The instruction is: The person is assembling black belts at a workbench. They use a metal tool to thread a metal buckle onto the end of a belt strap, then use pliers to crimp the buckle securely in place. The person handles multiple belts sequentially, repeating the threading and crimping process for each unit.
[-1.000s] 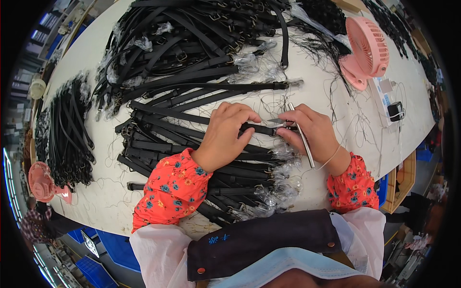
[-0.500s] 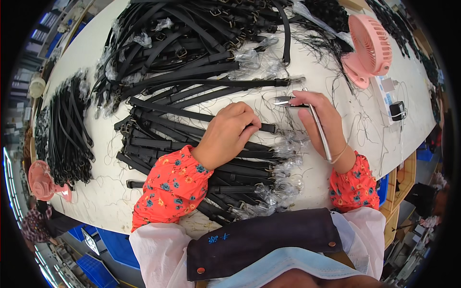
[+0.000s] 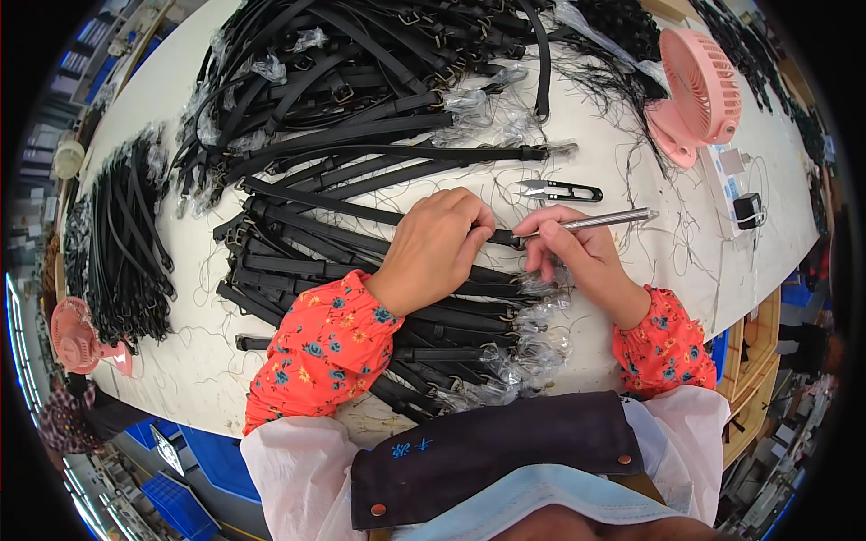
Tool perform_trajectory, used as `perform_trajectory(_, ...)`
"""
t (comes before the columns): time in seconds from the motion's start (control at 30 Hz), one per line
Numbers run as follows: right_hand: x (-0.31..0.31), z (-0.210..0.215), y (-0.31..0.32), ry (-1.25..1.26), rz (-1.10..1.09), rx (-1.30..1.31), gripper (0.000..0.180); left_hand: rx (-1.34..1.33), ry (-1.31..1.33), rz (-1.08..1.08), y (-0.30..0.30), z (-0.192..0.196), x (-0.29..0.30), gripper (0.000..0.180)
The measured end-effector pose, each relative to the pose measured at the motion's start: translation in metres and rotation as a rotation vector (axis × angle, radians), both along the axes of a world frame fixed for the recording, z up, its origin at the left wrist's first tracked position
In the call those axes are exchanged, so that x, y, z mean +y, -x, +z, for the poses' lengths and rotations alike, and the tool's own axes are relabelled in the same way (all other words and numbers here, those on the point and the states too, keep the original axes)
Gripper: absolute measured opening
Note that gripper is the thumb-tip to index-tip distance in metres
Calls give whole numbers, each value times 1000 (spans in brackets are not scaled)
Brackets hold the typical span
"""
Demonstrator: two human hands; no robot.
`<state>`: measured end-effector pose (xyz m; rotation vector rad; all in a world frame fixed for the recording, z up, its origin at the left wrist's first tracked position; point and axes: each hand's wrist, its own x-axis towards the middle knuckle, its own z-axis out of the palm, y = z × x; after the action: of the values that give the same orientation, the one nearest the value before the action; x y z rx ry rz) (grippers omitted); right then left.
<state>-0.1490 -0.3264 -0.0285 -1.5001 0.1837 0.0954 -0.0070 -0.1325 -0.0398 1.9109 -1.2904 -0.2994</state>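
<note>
My left hand (image 3: 431,245) is closed on a black belt (image 3: 347,208) close to its right end. That end sticks out just past my fingertips. In my right hand (image 3: 585,263) is a slim silver pen-shaped tool (image 3: 618,218), pinched between thumb and fingers, its tip at the belt's end. Whether the tip touches the belt I cannot tell. A pair of black-handled thread snips (image 3: 568,190) lies on the white table just beyond my right hand. More black belts (image 3: 289,267) with buckles spread beneath my left hand and arm, their right ends in clear plastic wrap (image 3: 541,347).
A large heap of black belts (image 3: 361,68) fills the far side of the table (image 3: 203,307). Another bundle (image 3: 131,243) lies at the left. Pink fans stand at right (image 3: 699,86) and left (image 3: 77,335). Loose black threads and a charger (image 3: 747,210) lie at the right.
The thread snips have left my right hand and lie on the table. My right hand has moved left to the belt's end, and the silver tool has swung from upright to nearly level.
</note>
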Motion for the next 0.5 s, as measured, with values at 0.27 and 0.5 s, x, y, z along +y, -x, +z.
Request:
perform_trajectory(0.27,3,0,-1,-24,-32,-7,27,323,15,171,-1,-7,-2,6)
perform_trajectory(0.5,1,-5,0,-45,-72,-55,28,201,109,142,-10,-6,4,22)
